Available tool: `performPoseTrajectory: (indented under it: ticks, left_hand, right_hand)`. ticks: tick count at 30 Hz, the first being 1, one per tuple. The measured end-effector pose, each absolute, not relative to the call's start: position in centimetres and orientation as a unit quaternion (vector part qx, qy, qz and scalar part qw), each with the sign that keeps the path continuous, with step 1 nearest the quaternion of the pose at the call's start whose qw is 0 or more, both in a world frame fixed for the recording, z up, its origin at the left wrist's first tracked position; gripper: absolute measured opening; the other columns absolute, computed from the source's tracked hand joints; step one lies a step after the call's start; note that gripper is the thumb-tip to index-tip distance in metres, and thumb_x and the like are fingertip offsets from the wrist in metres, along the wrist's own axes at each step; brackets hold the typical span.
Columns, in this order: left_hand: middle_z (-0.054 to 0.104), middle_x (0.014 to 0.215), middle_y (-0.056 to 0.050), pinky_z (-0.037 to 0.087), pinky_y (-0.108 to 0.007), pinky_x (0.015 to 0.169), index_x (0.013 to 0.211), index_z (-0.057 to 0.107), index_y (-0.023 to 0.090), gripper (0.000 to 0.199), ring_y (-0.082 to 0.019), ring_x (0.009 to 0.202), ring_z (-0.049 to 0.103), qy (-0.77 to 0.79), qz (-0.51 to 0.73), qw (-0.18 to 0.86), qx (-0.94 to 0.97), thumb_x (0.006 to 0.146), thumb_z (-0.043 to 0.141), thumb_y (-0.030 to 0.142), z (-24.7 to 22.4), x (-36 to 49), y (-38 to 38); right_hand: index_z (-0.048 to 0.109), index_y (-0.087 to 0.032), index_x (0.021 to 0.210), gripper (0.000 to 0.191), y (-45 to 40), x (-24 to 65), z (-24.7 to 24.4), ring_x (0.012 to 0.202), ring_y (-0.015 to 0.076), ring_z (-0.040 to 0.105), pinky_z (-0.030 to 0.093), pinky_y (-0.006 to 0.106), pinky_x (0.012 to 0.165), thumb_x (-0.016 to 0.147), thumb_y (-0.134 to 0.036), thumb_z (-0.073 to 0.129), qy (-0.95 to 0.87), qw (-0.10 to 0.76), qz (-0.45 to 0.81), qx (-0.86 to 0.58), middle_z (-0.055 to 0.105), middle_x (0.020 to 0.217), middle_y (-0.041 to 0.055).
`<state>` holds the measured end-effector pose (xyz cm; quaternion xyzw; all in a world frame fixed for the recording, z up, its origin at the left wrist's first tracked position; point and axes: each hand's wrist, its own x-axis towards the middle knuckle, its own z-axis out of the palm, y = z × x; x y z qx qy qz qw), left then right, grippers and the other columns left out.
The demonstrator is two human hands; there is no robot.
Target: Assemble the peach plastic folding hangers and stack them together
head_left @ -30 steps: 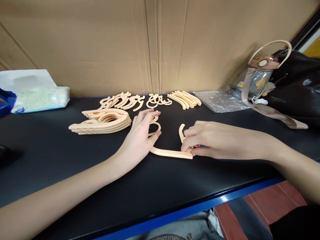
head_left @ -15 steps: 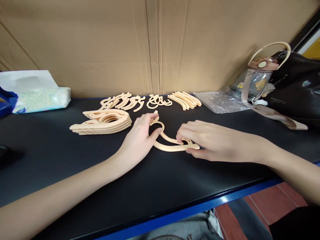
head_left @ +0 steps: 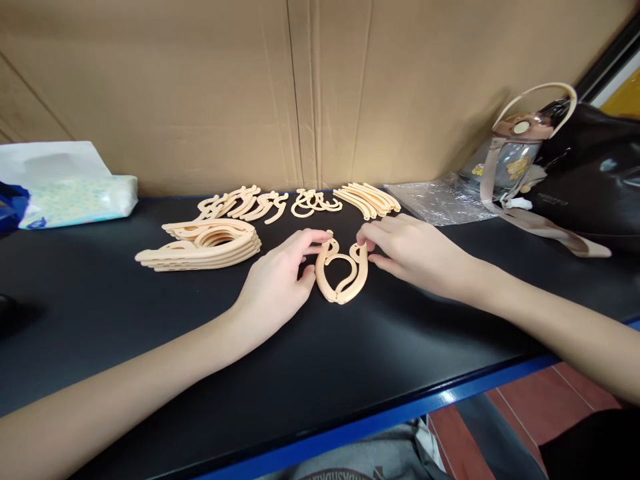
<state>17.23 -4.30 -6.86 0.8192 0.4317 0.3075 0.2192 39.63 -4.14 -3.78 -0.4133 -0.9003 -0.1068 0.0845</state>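
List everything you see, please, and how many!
Folded hanger: 1, cream, middle
Stacked hangers: several, cream, left
Loose curved pieces: many, cream, back
Tissue pack: 1, white-blue, back left
Plastic bag: 1, clear, back right
Bottle: 1, grey-brown, right
Handbag: 1, black, far right
Table: 1, black-blue, underneath
Cardboard: count unclear, brown, behind
Floor tiles: several, red, bottom right
Cloth: 1, grey, bottom
Unclear things: several, blue, black, yellow, edges
Left hand: 1, bare, middle
Right hand: 1, bare, middle
Forearms: 2, bare, bottom

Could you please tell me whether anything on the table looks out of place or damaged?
Nothing looks clearly spilled or broken. Only the bottle looks slightly untidy, its strap trailing loosely on the table beside wrinkled clear plastic.
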Motion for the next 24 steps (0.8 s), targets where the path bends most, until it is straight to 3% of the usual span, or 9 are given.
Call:
performPoseTrajectory:
  ticks: [4, 10, 14, 18, 21, 24]
  left_hand:
    - [0.062, 0.125, 0.004, 0.055, -0.033, 0.088, 0.121, 0.052, 0.030, 0.047, -0.017, 0.107, 0.065, 0.430, 0.293, 0.205, 0.829, 0.082, 0.047, 0.006, -6.6, 17.3, -4.6]
    - [0.054, 0.132, 0.003, 0.055, -0.030, 0.085, 0.124, 0.052, 0.030, 0.042, -0.014, 0.105, 0.063, 0.392, 0.290, 0.206, 0.848, 0.086, 0.051, 0.013, -6.7, 17.1, -4.5]
    - [0.050, 0.138, -0.002, 0.047, -0.041, 0.100, 0.128, 0.050, 0.030, 0.042, -0.022, 0.124, 0.050, 0.379, 0.279, 0.170, 0.866, 0.088, 0.059, 0.027, -6.7, 16.9, -4.2]
    - [0.043, 0.145, -0.006, 0.033, -0.048, 0.112, 0.134, 0.043, 0.027, 0.062, -0.027, 0.136, 0.037, 0.383, 0.258, 0.128, 0.877, 0.080, 0.070, 0.040, -6.7, 17.0, -4.2]
    - [0.040, 0.148, -0.009, 0.035, -0.047, 0.109, 0.141, 0.036, 0.023, 0.081, -0.030, 0.133, 0.039, 0.387, 0.220, 0.119, 0.887, 0.074, 0.073, 0.051, -6.5, 17.2, -4.7]
    - [0.052, 0.137, -0.012, 0.039, -0.046, 0.103, 0.142, 0.034, 0.017, 0.085, -0.031, 0.120, 0.050, 0.391, 0.189, 0.109, 0.894, 0.076, 0.070, 0.055, -6.3, 17.4, -5.2]
  right_hand:
    - [0.060, -0.016, 0.101, 0.016, -4.1, 39.6, -3.7, 0.079, 0.0212, 0.062, 0.038, 0.029, 0.066, 0.093, -0.014, 0.045, -0.883, 0.084, -0.072, -0.457, 0.067, 0.082, 0.0046]
    - [0.058, -0.017, 0.109, 0.019, -4.2, 39.5, -3.3, 0.087, 0.0208, 0.064, 0.041, 0.029, 0.073, 0.095, -0.026, 0.049, -0.872, 0.133, 0.024, -0.470, 0.071, 0.089, 0.0043]
    - [0.056, -0.019, 0.110, 0.027, -4.1, 39.7, -3.2, 0.092, 0.0211, 0.064, 0.042, 0.032, 0.081, 0.093, -0.039, 0.054, -0.879, 0.152, 0.108, -0.439, 0.070, 0.102, 0.0048]
    - [0.052, -0.020, 0.115, 0.045, -4.1, 39.7, -3.1, 0.105, 0.0235, 0.058, 0.043, 0.034, 0.087, 0.084, -0.050, 0.064, -0.900, 0.127, 0.188, -0.372, 0.062, 0.117, 0.0067]
    - [0.046, -0.021, 0.120, 0.054, -4.4, 39.7, -3.1, 0.112, 0.0226, 0.053, 0.042, 0.035, 0.092, 0.078, -0.044, 0.072, -0.910, 0.110, 0.227, -0.329, 0.055, 0.123, 0.0066]
    - [0.043, -0.021, 0.120, 0.050, -4.6, 39.6, -3.1, 0.112, 0.0201, 0.052, 0.042, 0.034, 0.094, 0.079, -0.029, 0.071, -0.912, 0.104, 0.245, -0.312, 0.054, 0.123, 0.0059]
